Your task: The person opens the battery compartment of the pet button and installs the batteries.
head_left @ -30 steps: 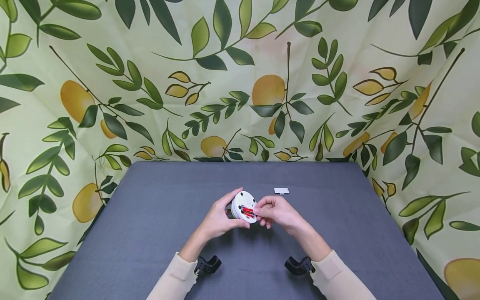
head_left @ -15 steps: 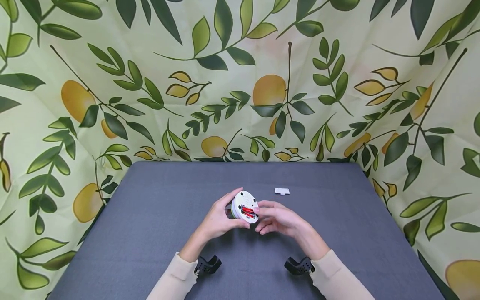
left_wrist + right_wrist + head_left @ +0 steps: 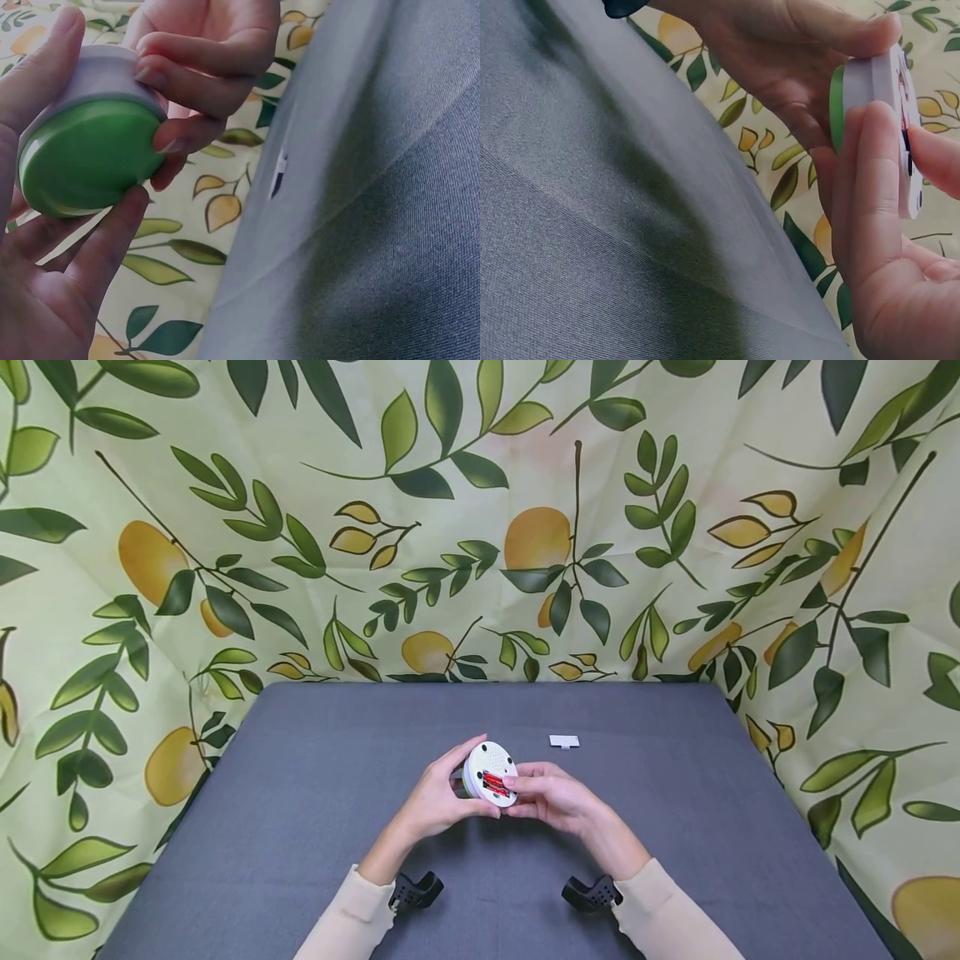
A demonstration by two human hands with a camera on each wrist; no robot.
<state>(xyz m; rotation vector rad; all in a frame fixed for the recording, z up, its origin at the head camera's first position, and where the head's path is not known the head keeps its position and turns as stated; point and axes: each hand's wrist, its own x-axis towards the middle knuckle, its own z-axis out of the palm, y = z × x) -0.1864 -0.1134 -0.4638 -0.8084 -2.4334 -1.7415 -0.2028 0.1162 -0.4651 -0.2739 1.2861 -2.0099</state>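
Note:
A round white device (image 3: pixel 491 756) with a green domed front (image 3: pixel 90 157) is held above the table, its flat back towards the head camera. Red batteries (image 3: pixel 493 783) lie in the open compartment on that back. My left hand (image 3: pixel 438 795) grips the device's left side, thumb below and fingers above in the head view. On the other side, my right hand (image 3: pixel 557 795) holds the edge: its thumb presses at the right end of the batteries, and its fingers (image 3: pixel 876 180) lie along the casing. The right fingertips reach near the green dome in the left wrist view.
A small white rectangular cover (image 3: pixel 564 742) with a tab lies on the grey cloth-covered table (image 3: pixel 337 735), behind and right of the hands. Leaf-and-fruit fabric (image 3: pixel 465 510) hangs behind the table and along its sides. Black wrist mounts (image 3: pixel 416 890) sit at both cuffs.
The right hand has gone from pinching at the compartment's right end to wrapping its fingers behind the device's edge, thumb on the batteries. The left hand and device stay put.

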